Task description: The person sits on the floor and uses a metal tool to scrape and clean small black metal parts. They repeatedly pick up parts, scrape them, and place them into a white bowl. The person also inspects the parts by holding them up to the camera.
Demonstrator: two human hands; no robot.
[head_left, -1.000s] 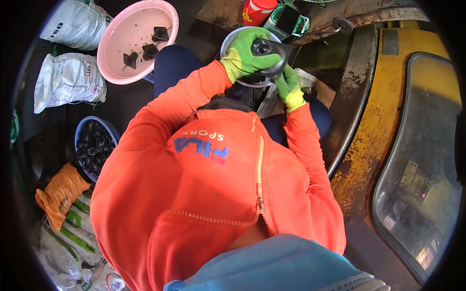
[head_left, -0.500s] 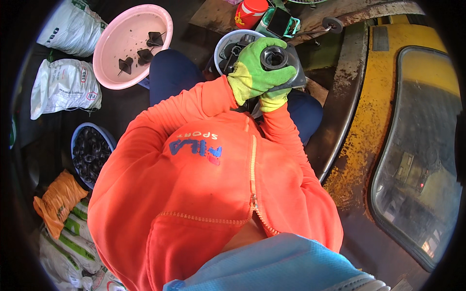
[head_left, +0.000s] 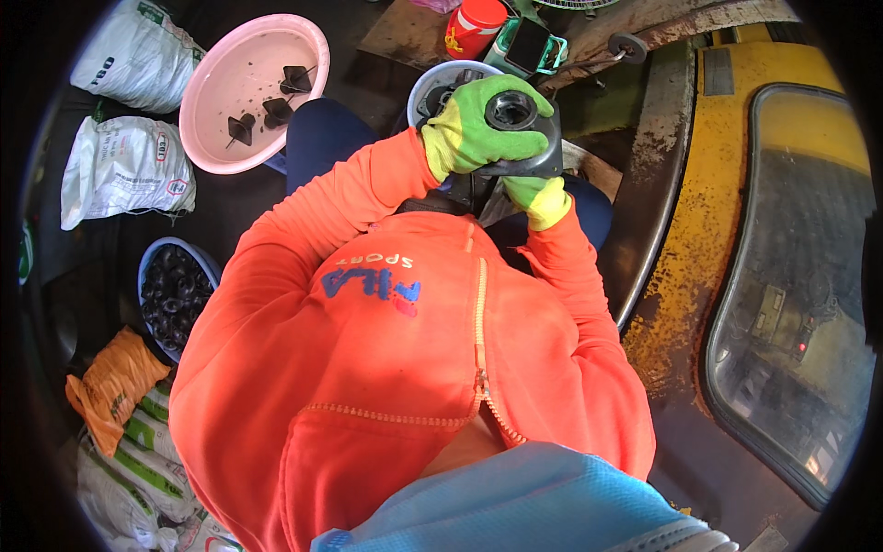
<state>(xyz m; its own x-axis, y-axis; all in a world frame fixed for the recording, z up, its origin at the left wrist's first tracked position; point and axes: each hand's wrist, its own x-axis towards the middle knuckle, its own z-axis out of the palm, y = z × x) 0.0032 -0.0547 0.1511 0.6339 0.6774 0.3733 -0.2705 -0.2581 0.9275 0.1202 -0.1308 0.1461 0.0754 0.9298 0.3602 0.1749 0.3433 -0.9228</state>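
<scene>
In front of my chest is a black molded part [head_left: 538,162] with a squarish base and a round, open-centred collar on top. My left hand [head_left: 485,121], in a green glove with a yellow cuff, wraps around the collar, its thumb and fingers on either side. Below the part is my right hand [head_left: 536,193], gloved the same way; its fingers are hidden beneath the base, so their grip does not show. Just beyond my left hand stands a pale blue basin [head_left: 416,92] with more black parts in it.
A pink basin [head_left: 207,138] at the left holds three black pieces. Lower down is a blue tub [head_left: 145,276] of black rings [head_left: 175,294]. White sacks [head_left: 129,170] line the left. A rusty yellow machine [head_left: 685,294] with a window rises at the right. A red container [head_left: 478,23] stands far off.
The black part and my left hand have shifted slightly. My right hand has slid a little lower and to the right beneath the part, showing more of its wrist.
</scene>
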